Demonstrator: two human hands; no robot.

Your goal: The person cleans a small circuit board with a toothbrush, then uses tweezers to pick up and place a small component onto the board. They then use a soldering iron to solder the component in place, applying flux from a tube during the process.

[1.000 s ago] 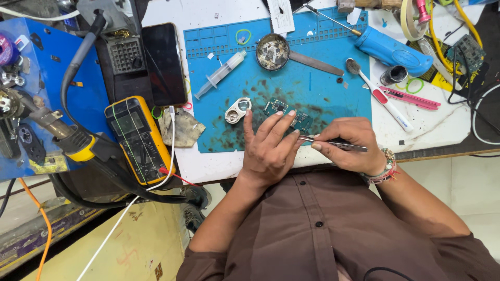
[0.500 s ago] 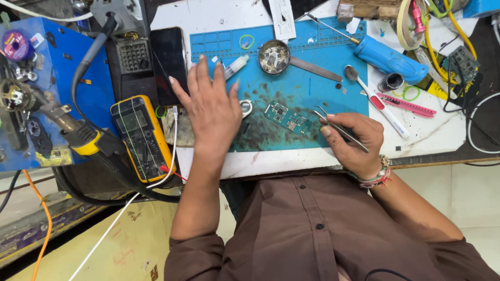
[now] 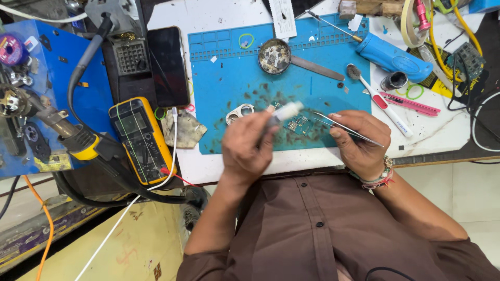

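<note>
**A:** What is the left hand [image 3: 249,148] doing?

**B:** Its fingers are curled round a small syringe [image 3: 284,113], pinching the barrel, with the pale end pointing toward the small circuit board [image 3: 298,125]. The syringe is blurred, so I cannot tell whether its tip touches the board.

**A:** And where is that board?

**B:** It lies on the blue mat [image 3: 224,73], near the mat's front edge, between the two hands.

**A:** The right hand [image 3: 359,140]?

**B:** It pinches a pair of tweezers [image 3: 344,128] between thumb and fingers, the other fingers pressed together. The tweezers lie nearly flat over the mat, tips toward the board.

**A:** What else sits on the mat?

**B:** A round metal dish [image 3: 274,55] of small parts near the mat's back edge, a metal camera frame [image 3: 239,112] just left of the left hand, and a green ring [image 3: 246,40] near the back.

**A:** And off the mat?

**B:** Left of the mat, a black phone [image 3: 167,66] and a yellow meter [image 3: 141,139]. Right of the mat, a blue powered screwdriver [image 3: 388,54] and a toothbrush [image 3: 377,99].
</note>
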